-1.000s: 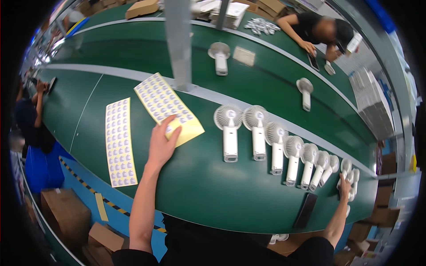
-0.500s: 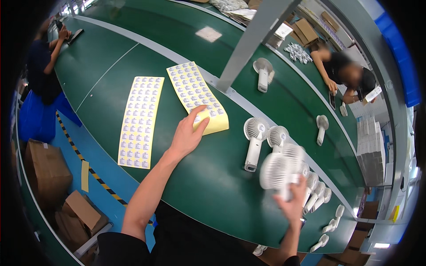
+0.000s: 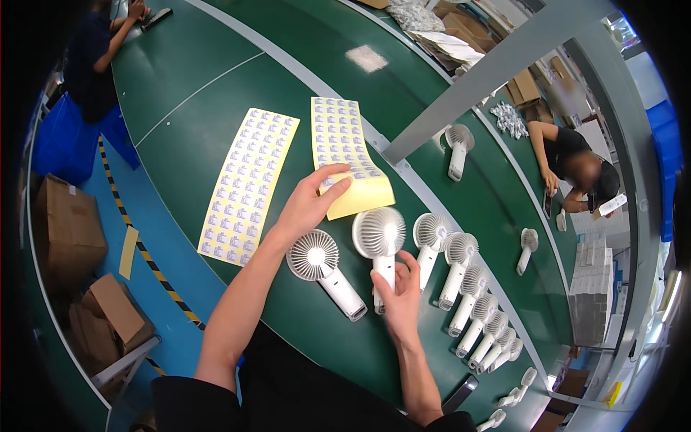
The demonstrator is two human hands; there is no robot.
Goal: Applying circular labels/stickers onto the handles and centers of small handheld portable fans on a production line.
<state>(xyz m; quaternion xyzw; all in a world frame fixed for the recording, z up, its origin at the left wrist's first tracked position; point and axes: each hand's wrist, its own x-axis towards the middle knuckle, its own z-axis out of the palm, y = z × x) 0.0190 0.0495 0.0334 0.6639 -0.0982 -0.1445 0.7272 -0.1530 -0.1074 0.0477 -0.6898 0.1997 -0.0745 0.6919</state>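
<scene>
My right grip (image 3: 401,301) is closed around the handle of a white fan (image 3: 379,234), head pointing away from the body; I cannot tell whether it touches the surface. My left grip (image 3: 302,212) has thumb and forefinger at the curled lower end of a label sheet (image 3: 337,133); I cannot tell whether they pinch it. A loose fan (image 3: 314,255) lies between my two forearms, just beside the held one.

All this is on a green tabletop (image 3: 194,108), with a pale metal strip (image 3: 302,68) along its far side. Beyond its left edge I see blue floor (image 3: 151,225) with a striped line (image 3: 147,257), a cardboard box (image 3: 75,227) and a blue tub (image 3: 61,147).

A second label sheet (image 3: 250,186) lies apart, to the left. A row of fans (image 3: 461,250) runs off to the right, and a dark oblong thing (image 3: 461,394) sits near my right forearm. A grey post (image 3: 489,75) slants up from the strip, blocking part of my view of the far side. One co-worker (image 3: 93,57) is at upper left, another (image 3: 565,155) at upper right.
</scene>
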